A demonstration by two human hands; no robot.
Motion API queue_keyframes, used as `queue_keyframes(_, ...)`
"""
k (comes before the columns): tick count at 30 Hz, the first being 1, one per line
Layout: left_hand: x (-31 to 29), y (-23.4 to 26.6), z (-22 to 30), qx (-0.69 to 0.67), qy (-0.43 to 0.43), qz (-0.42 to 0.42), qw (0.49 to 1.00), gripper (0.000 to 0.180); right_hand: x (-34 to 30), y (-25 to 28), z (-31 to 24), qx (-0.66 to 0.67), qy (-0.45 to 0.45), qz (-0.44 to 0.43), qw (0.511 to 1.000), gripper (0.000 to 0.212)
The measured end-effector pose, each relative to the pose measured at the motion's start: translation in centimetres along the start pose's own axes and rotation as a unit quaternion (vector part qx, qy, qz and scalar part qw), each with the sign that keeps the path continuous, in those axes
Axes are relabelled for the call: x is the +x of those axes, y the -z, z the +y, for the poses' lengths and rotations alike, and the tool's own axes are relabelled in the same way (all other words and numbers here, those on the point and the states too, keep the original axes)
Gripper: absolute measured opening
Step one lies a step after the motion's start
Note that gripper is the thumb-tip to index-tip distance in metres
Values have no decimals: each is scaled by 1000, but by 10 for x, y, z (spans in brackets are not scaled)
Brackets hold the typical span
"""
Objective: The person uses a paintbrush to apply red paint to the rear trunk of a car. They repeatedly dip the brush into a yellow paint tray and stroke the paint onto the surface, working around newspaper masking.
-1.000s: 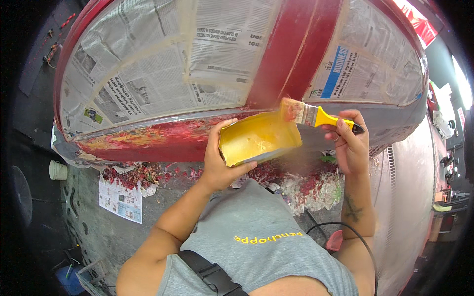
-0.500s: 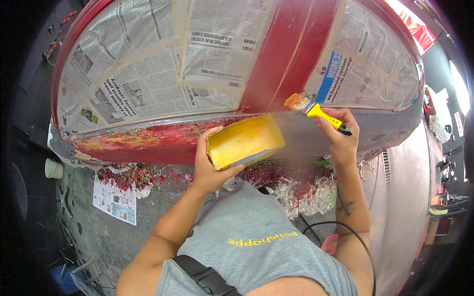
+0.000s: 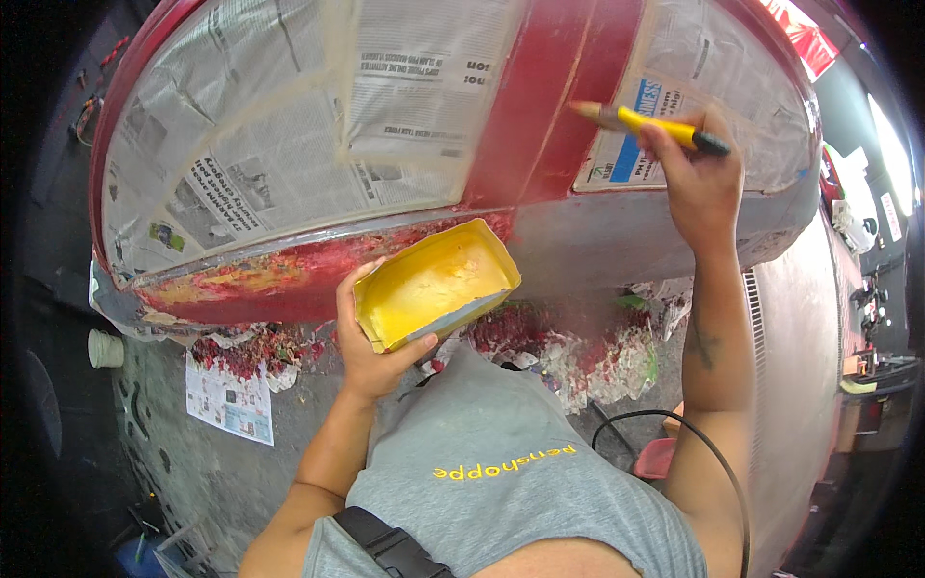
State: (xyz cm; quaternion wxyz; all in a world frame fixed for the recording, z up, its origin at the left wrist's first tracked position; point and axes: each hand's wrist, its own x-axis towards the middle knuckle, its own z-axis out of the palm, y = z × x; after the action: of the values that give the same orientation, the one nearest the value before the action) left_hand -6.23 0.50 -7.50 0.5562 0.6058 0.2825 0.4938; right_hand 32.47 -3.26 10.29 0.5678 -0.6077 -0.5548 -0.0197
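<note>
My left hand [image 3: 371, 347] is wrapped round a yellow rectangular tub [image 3: 434, 279], its open top tilted toward me, with a thin coating inside. In my right hand [image 3: 701, 173] is a paintbrush [image 3: 650, 124] with a yellow and black handle. The brush's bristles reach over the red strip [image 3: 540, 125] of a vehicle's front; whether they touch it I cannot tell. Newspaper [image 3: 260, 125] is taped over the panes on both sides of that strip. Below runs a ledge, scraped red and patchy on the left [image 3: 279, 284] and grey on the right [image 3: 655, 236].
Reddish paint scrapings [image 3: 568, 337] lie on paper along the floor under the vehicle. A sheet of newspaper [image 3: 231, 400] is on the floor at left, near a pale bucket [image 3: 105, 349]. A black hose [image 3: 674, 416] curves past my right arm, beside a pink container [image 3: 655, 459].
My right hand has lifted the paintbrush up and to the right, from near the ledge to the red strip. The tub in my left hand has shifted left.
</note>
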Motion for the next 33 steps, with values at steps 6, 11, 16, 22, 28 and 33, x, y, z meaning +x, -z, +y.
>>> queue_keyframes(6, -6, 20, 13, 28, -2, 26, 999, 110, -64, -18, 33, -65, -81, -139, 985, 24)
queue_keyframes(11, -3, 24, 17, 26, -7, 36, 999, 109, -75, -45, 48, -93, -71, -159, 980, 24)
queue_keyframes(16, -4, 25, 18, 29, -4, 40, 999, 108, -37, -30, 30, -84, -21, -141, 986, 21)
queue_keyframes(22, -6, 26, 14, 17, 0, 51, 999, 108, -50, -20, 21, -68, -4, -117, 991, 20)
queue_keyframes(28, -3, 26, 15, 14, -2, 45, 999, 107, -61, -41, 31, -102, -18, -193, 976, 23)
queue_keyframes(33, -2, 26, 15, 17, -9, 49, 999, 107, -53, -28, 27, -83, 4, -93, 992, 19)
